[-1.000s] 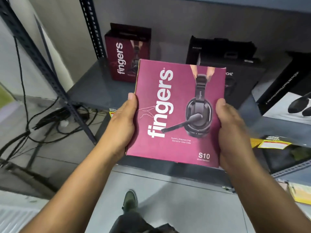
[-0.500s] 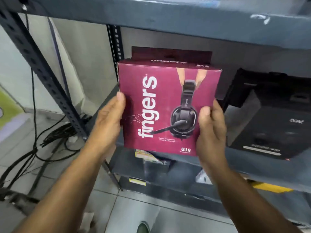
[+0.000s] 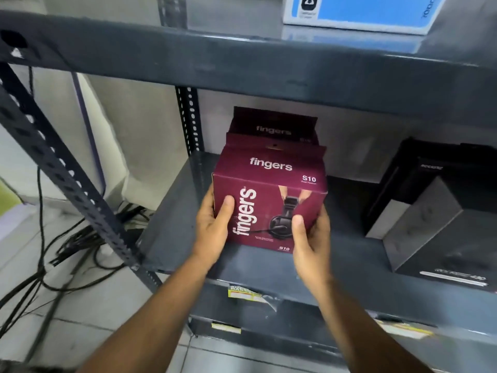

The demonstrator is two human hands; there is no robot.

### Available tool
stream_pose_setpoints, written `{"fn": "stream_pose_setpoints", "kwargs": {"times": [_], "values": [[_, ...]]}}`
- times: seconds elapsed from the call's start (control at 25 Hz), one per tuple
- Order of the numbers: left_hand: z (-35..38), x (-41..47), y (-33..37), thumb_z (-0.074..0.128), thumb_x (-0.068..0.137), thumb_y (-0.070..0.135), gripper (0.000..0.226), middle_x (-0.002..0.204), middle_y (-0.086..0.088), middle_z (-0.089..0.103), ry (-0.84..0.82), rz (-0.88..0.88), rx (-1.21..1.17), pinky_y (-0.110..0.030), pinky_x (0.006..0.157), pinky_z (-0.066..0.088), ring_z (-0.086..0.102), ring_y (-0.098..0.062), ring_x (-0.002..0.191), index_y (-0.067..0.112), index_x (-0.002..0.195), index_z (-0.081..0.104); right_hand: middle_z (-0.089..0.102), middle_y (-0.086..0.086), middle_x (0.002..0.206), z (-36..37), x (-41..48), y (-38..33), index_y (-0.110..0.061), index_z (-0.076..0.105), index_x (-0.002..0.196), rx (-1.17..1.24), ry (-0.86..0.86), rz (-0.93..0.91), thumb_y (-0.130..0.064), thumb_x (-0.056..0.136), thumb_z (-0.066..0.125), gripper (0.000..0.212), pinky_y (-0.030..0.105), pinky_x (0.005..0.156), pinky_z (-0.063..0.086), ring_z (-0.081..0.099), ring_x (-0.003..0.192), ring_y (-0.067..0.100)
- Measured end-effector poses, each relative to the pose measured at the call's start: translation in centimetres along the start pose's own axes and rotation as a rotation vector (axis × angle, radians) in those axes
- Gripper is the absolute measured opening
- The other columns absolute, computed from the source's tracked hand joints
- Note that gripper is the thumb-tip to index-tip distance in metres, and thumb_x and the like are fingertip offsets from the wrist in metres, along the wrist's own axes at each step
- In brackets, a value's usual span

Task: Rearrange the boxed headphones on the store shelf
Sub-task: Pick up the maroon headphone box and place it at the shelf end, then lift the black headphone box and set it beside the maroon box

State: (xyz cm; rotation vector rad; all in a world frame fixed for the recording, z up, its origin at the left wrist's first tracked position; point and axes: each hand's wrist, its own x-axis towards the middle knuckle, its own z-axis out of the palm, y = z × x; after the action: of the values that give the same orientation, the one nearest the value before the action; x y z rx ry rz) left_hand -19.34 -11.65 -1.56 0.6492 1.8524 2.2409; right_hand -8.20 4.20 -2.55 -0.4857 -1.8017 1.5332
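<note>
A maroon "fingers S10" headphone box (image 3: 271, 203) stands upright on the grey metal shelf (image 3: 174, 224), its front facing me. My left hand (image 3: 212, 227) grips its left side and my right hand (image 3: 309, 235) grips its lower right corner. Directly behind it stands a second maroon fingers box (image 3: 274, 125), mostly hidden, only its top part showing. A black headphone box (image 3: 435, 211) sits on the same shelf to the right, apart from the maroon ones.
The upper shelf board (image 3: 242, 60) hangs low over the boxes and carries a blue and white box (image 3: 360, 12). A perforated upright (image 3: 189, 119) stands left of the boxes. Black cables (image 3: 61, 246) lie on the tiled floor at left. A yellow price label (image 3: 243, 292) sticks to the shelf's front edge.
The box went from tilted in front of the shelf to standing upright on it, pushed in front of the other maroon box. Both hands slid lower on its sides.
</note>
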Motion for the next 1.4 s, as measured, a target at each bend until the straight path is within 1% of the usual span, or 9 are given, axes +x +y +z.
{"fn": "stream_pose_setpoints", "kwargs": {"times": [0.24, 0.44, 0.6, 0.72, 0.8, 0.96, 1.12, 1.24, 1.4], "values": [[-1.9, 2.4, -2.8, 0.091, 0.057, 0.057, 0.092, 0.106, 0.018, 0.078, -0.157, -0.073, 0.116, -0.020, 0.080, 0.058, 0.073, -0.002, 0.097, 0.016, 0.131, 0.054, 0.064, -0.002, 0.135, -2.6, 3.2, 1.7, -0.006, 0.030, 0.149, -0.074, -0.319, 0.020, -0.026, 0.067, 0.076, 0.096, 0.025, 0.092, 0.054, 0.064, 0.119, 0.010], [-2.3, 3.1, -3.7, 0.095, 0.035, 0.061, 0.068, 0.088, 0.023, 0.080, -0.133, -0.111, 0.171, -0.016, 0.068, 0.059, 0.076, 0.002, 0.079, 0.042, 0.096, 0.071, 0.063, -0.051, 0.090, -2.3, 3.3, 2.3, -0.059, 0.061, 0.095, -0.327, -0.300, 0.083, -0.046, 0.049, 0.075, 0.050, -0.006, 0.067, 0.042, 0.061, 0.085, -0.025], [-1.6, 2.6, -1.7, 0.089, 0.037, 0.044, 0.089, 0.092, 0.011, 0.078, -0.054, -0.154, 0.271, -0.042, 0.088, 0.061, 0.073, 0.004, 0.079, 0.014, 0.118, 0.066, 0.071, -0.030, 0.108, -2.5, 3.7, 0.8, -0.044, 0.055, 0.122, -0.367, -0.311, 0.128, -0.046, 0.044, 0.082, 0.083, 0.012, 0.084, 0.054, 0.065, 0.098, -0.014], [-0.1, -1.5, -0.4, 0.077, 0.060, 0.049, 0.113, 0.148, -0.013, 0.051, 0.195, -0.117, 0.227, -0.052, 0.115, 0.039, 0.053, -0.012, 0.134, 0.015, 0.155, 0.026, 0.033, -0.014, 0.160, -5.1, 2.1, -1.1, -0.034, 0.019, 0.155, -0.302, -0.299, 0.181, -0.053, 0.055, 0.083, 0.120, 0.030, 0.117, 0.032, 0.033, 0.145, 0.003], [3.7, -7.0, 0.0, 0.066, 0.081, 0.056, 0.098, 0.169, -0.011, 0.015, 0.280, 0.063, 0.211, -0.055, 0.125, 0.014, 0.013, -0.024, 0.156, 0.031, 0.158, 0.011, 0.028, -0.025, 0.157, -8.0, -0.4, -2.2, -0.043, 0.023, 0.152, -0.202, -0.193, 0.142, -0.055, 0.064, 0.079, 0.105, 0.021, 0.115, 0.030, 0.028, 0.145, -0.005], [17.0, -14.0, 1.1, 0.057, 0.091, 0.023, 0.086, 0.171, -0.005, 0.006, -0.175, 0.339, -0.029, -0.032, 0.125, 0.008, 0.002, -0.024, 0.157, 0.019, 0.161, 0.005, 0.074, -0.018, 0.110, -18.0, -4.0, -4.7, -0.048, 0.067, 0.113, -0.132, 0.153, -0.075, -0.034, 0.079, 0.075, 0.038, 0.018, 0.088, 0.052, 0.069, 0.101, 0.001], [27.3, -10.2, 1.9, 0.059, 0.090, 0.027, 0.082, 0.167, -0.001, 0.011, -0.241, 0.081, -0.084, -0.036, 0.127, 0.011, 0.011, -0.017, 0.155, 0.021, 0.153, 0.008, 0.067, -0.003, 0.118, -31.2, -0.4, -6.4, -0.040, 0.058, 0.116, -0.180, 0.541, -0.162, -0.032, 0.083, 0.071, 0.036, 0.031, 0.094, 0.053, 0.063, 0.101, 0.007], [31.4, -9.3, -0.1, 0.050, 0.087, 0.011, 0.082, 0.163, -0.009, 0.018, -0.199, -0.030, -0.161, -0.021, 0.120, 0.027, 0.015, -0.025, 0.154, 0.004, 0.156, 0.007, 0.050, 0.008, 0.140, -36.9, 2.9, -5.1, -0.020, 0.039, 0.140, -0.210, 0.345, -0.016, -0.013, 0.089, 0.072, 0.061, 0.043, 0.114, 0.039, 0.054, 0.125, 0.011], [33.8, -9.5, -1.8, 0.042, 0.096, 0.029, 0.068, 0.162, -0.007, 0.035, -0.258, -0.115, -0.051, -0.047, 0.126, 0.018, 0.029, -0.020, 0.151, 0.009, 0.158, 0.023, 0.046, 0.003, 0.151, -38.6, 3.4, -2.1, -0.010, 0.030, 0.152, -0.280, 0.046, 0.073, -0.026, 0.099, 0.057, 0.062, 0.028, 0.118, 0.030, 0.043, 0.139, 0.014]]}}
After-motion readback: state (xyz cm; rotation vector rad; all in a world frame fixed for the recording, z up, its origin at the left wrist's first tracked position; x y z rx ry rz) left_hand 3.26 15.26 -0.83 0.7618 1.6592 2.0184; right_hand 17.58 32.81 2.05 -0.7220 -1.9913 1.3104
